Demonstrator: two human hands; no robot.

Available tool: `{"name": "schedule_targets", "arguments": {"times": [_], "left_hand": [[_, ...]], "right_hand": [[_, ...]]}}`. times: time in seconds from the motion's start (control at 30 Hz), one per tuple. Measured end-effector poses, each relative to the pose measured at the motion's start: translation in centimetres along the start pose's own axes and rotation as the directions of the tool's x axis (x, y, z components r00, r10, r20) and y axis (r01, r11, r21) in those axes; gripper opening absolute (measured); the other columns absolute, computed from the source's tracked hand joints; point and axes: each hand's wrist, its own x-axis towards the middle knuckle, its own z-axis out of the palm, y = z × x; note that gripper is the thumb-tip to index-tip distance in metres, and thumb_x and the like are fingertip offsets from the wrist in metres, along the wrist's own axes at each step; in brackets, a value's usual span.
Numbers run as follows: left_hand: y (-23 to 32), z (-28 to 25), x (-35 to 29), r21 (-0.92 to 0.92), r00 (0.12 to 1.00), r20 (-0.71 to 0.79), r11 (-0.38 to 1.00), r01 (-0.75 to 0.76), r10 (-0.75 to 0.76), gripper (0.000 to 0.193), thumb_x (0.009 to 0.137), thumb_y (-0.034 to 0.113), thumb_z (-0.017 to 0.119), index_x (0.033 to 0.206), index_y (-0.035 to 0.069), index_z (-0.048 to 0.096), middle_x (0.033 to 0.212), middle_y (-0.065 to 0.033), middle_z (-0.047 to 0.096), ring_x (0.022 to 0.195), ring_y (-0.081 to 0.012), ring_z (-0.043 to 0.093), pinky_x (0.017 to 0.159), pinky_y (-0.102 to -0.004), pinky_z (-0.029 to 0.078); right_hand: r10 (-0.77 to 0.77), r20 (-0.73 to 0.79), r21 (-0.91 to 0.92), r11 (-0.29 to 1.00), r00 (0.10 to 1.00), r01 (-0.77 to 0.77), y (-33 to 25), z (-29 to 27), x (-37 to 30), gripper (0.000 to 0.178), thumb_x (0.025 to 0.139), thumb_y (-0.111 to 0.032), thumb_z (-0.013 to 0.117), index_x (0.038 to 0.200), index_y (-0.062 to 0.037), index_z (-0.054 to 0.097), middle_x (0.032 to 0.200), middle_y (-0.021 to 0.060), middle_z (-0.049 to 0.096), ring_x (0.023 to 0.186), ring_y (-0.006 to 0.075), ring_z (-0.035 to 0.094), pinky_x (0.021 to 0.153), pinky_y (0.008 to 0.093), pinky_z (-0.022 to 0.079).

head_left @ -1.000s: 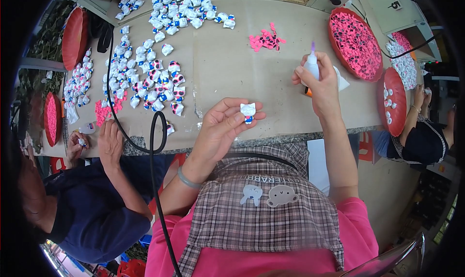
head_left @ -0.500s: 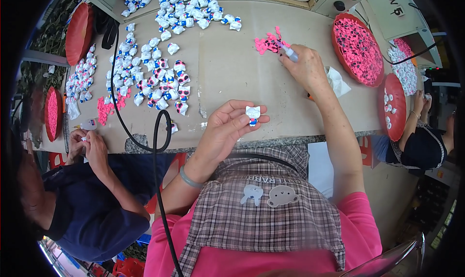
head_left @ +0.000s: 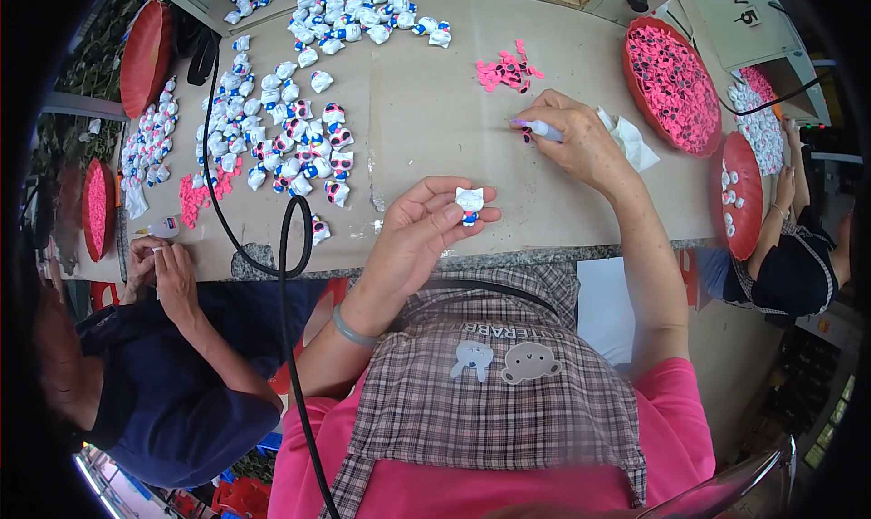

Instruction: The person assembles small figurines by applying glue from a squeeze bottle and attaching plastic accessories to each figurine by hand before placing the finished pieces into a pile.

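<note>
My left hand (head_left: 425, 231) holds a small white figurine (head_left: 469, 201) with red and blue marks between thumb and fingertips, just above the table's front edge. My right hand (head_left: 581, 142) grips a small glue bottle (head_left: 542, 130) with a purple tip, its nozzle pointing left and touching a little pink piece on the table. A cluster of small pink pieces (head_left: 506, 68) lies farther back. A crumpled white cloth (head_left: 628, 140) lies right of that hand.
Many white figurines (head_left: 295, 138) are spread over the brown table (head_left: 426, 111). Red trays (head_left: 672, 83) of pink pieces stand at right, others at left (head_left: 145, 45). A black cable (head_left: 283, 247) hangs over the front edge. Other people work at left (head_left: 163, 269) and right (head_left: 789, 247).
My right hand came down from a raised position to the table and moved toward me, bringing the bottle tip onto a pink piece. My left hand kept the figurine nearly still.
</note>
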Motion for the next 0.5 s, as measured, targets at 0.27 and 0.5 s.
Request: {"name": "schedule_targets", "arguments": {"times": [0.27,0.5], "left_hand": [[-0.1,-0.3,-0.1,-0.034,0.999,-0.038,0.999,-0.007,0.006,0.036,0.092,0.003,0.053,0.127,-0.002,0.047,0.120,-0.0230,0.058,0.103,-0.0278,0.064,0.086,-0.0308,0.055],[-0.1,-0.4,-0.1,0.013,1.000,-0.010,1.000,-0.015,0.016,0.032,0.093,0.008,0.054,0.124,0.000,0.053,0.119,-0.0175,0.060,0.104,-0.0252,0.063,0.089,-0.0320,0.051]], "right_hand": [[0.038,0.077,-0.094,0.995,0.996,-0.030,-0.5,-0.9,-1.0,0.020,0.077,-0.005,0.066,0.096,-0.0022,0.064,0.090,0.0106,0.063,0.083,0.0294,0.061,0.072,0.0374,0.047],[0.035,0.071,0.023,0.999,0.997,-0.036,-0.1,-0.4,-1.6,0.020,0.077,-0.002,0.065,0.096,-0.0020,0.064,0.089,0.0093,0.062,0.079,0.0281,0.060,0.073,0.0363,0.046]]}}
